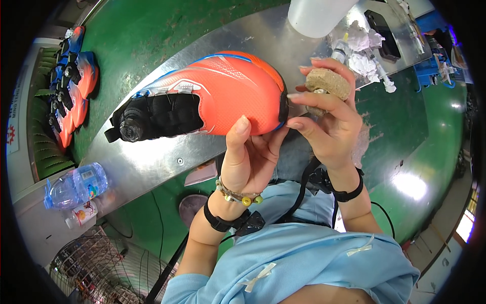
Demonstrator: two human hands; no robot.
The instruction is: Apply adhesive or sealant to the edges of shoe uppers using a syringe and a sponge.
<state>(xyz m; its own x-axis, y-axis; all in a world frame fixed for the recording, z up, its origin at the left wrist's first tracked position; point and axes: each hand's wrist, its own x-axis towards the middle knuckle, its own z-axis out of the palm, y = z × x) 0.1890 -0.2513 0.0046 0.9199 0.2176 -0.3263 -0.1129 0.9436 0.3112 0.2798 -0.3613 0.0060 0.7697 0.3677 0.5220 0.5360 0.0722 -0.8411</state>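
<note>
A coral-orange shoe [240, 88] with blue edging and black laces lies sideways above the metal table, its toe toward the right. My left hand [245, 162] grips it from below near the toe, thumb on the upper and fingers curled underneath. Black material fills the shoe's opening. My right hand [336, 126] holds a rough tan round block [329, 83] among its fingers. The index fingertip and thumb of that hand are at the dark sole edge by the toe; whether they pinch anything there I cannot tell.
On the metal table [152, 157] stand a white bucket [316, 17], crumpled white paper [362, 63], syringe-like tubes [379, 71] and a dark phone [383, 35]. Plastic bottles [78, 185] lie at left. Several similar shoes [76, 91] line the far left. A wire fan guard [96, 263] stands lower left.
</note>
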